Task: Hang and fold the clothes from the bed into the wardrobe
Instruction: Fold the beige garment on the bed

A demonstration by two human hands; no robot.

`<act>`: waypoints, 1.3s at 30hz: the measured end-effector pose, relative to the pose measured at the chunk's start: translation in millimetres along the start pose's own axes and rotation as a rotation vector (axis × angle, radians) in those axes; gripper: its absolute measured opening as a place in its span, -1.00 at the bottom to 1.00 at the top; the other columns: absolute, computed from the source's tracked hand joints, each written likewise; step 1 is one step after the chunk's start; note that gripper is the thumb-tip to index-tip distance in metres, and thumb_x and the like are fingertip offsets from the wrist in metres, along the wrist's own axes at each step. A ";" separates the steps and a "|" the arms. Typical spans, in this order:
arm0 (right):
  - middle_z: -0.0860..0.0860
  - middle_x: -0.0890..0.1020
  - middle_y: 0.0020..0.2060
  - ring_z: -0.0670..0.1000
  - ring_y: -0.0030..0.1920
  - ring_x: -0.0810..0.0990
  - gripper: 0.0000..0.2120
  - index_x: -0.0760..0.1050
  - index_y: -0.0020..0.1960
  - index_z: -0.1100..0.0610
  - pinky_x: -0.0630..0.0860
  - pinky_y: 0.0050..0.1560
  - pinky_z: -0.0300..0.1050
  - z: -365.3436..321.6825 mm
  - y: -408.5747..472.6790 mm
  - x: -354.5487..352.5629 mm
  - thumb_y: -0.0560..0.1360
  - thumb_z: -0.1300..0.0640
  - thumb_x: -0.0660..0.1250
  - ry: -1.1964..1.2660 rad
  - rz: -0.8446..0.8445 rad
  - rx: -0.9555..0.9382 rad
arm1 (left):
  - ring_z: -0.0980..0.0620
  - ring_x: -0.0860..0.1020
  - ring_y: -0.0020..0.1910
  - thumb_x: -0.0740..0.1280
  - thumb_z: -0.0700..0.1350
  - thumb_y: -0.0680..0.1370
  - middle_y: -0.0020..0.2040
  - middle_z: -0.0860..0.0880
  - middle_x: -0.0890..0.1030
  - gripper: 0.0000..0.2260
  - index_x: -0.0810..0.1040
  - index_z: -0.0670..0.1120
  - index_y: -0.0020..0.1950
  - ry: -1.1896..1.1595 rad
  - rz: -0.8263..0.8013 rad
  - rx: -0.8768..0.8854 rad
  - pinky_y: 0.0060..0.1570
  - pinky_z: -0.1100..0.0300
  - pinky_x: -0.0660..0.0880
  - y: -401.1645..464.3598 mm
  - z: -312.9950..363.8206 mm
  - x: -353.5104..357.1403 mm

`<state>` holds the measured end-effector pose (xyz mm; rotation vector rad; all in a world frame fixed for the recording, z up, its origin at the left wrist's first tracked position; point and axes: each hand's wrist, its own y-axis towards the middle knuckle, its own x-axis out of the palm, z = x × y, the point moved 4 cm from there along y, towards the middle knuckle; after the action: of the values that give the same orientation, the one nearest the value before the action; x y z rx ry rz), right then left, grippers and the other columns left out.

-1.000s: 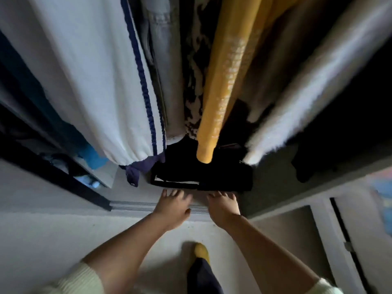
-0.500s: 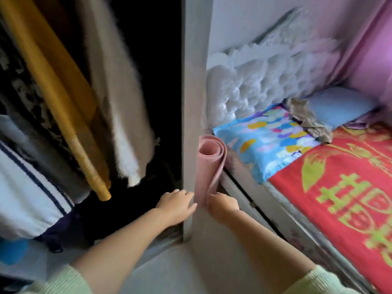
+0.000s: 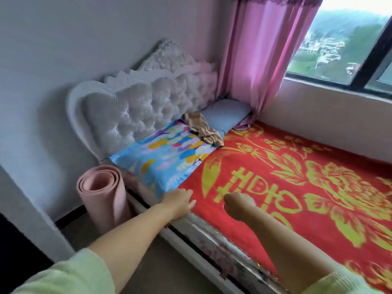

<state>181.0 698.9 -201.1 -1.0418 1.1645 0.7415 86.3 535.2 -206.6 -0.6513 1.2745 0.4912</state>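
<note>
A crumpled tan garment lies on the pillows at the head of the bed, far from both hands. My left hand hovers over the near edge of the red and gold blanket, fingers loosely curled, holding nothing. My right hand floats beside it over the blanket, also loosely curled and empty. The wardrobe is out of view except a dark sliver at the lower left.
A rolled pink mat stands on the floor by the bed's corner. A colourful pillow and a pale blue pillow lie against the tufted white headboard. A pink curtain hangs beside the window.
My view has swung right from the wardrobe's hanging clothes to the bed. Both hands stayed empty and now hang over the blanket instead of the wardrobe floor.
</note>
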 end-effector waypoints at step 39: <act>0.07 0.53 -0.13 0.14 -0.15 0.52 -0.77 0.35 -0.27 0.08 0.28 -0.39 -0.20 203.9 602.6 102.1 0.55 0.22 0.10 0.163 -0.297 0.134 | -0.10 0.38 0.31 0.11 0.04 0.61 0.29 -0.10 0.44 -0.64 0.35 -0.06 0.36 0.079 -0.129 0.037 0.20 -0.02 0.34 668.5 -67.9 145.1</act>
<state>-255.8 1104.7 -445.3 -1.1460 1.1490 0.3457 -373.2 971.5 -473.3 -0.7227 1.3032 0.3383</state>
